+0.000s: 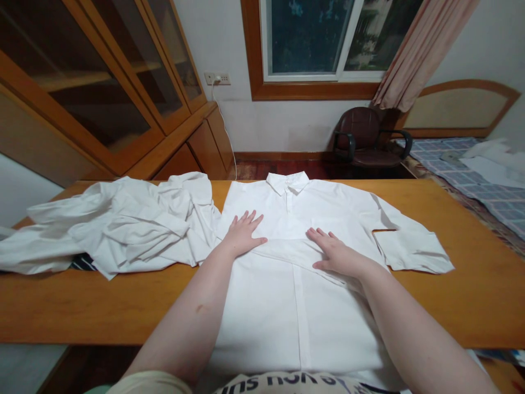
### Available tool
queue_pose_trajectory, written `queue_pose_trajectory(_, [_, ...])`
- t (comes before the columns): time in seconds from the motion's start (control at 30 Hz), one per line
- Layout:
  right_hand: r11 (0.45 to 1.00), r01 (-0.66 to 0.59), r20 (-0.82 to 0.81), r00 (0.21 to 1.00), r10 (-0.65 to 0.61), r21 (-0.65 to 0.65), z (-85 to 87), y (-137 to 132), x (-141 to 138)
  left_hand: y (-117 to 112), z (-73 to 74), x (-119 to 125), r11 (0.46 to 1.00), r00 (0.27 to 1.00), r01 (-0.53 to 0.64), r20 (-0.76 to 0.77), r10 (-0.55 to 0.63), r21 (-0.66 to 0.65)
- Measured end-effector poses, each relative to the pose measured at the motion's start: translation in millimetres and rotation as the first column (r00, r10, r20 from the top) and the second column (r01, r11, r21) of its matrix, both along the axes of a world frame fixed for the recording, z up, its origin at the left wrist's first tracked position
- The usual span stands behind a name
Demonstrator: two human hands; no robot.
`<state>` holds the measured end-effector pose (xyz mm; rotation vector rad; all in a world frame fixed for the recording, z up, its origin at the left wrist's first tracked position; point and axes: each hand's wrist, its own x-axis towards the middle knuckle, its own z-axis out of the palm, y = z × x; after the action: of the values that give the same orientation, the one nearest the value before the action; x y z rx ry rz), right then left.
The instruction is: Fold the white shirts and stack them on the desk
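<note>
A white collared shirt (283, 312) lies spread on the wooden table, its collar toward the far edge. Across its chest runs one sleeve, folded over from the left side. The other sleeve stretches out to the right over the bare wood. My left hand (244, 235) rests flat on the left chest with fingers spread. On the right part of the folded sleeve and chest, my right hand (334, 253) lies palm down, fingers extended. Neither hand grips anything. The shirt's lower part hangs toward my body at the near table edge.
A heap of crumpled white garments (135, 224) sits on the left of the wooden table (471, 306). Beyond the table stand a glass-door cabinet (164, 148), a brown armchair (363, 137) and a bed (463, 158). A white cord (225, 126) runs down from a wall socket.
</note>
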<state>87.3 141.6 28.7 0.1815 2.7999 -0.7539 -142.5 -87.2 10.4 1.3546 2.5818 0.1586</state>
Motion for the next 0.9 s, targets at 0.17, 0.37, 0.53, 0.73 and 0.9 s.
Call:
queue_pose_trajectory(0.17, [0.999,-0.034,0.078,0.996,0.031,0.035,4.3,4,0,2,-4.0,-6,0.995,0.995,-0.097,-0.026,0.096,-0.016])
queue_pose_trajectory(0.37, [0.994,-0.07,0.079,0.995,0.063,0.088,-0.1,2,1,13,-9.3,-14,0.962,0.961,-0.273,-0.061,0.271,-0.028])
queue_pose_trajectory(0.53, [0.994,-0.013,0.043,0.999,0.008,0.111,-0.4,-1,2,28,-3.3,-27,0.91,0.891,-0.415,-0.193,0.411,0.018])
queue_pose_trajectory(0.73, [0.992,0.005,0.041,0.999,-0.01,0.124,0.3,-3,-2,42,-9.2,-56,0.965,0.921,-0.251,-0.287,0.262,0.077])
queue_pose_trajectory(0.9, [0.993,0.005,0.045,0.999,-0.01,0.119,0.8,-3,-1,45,-14.2,-81,0.968,0.959,-0.25,-0.143,0.244,-0.023])
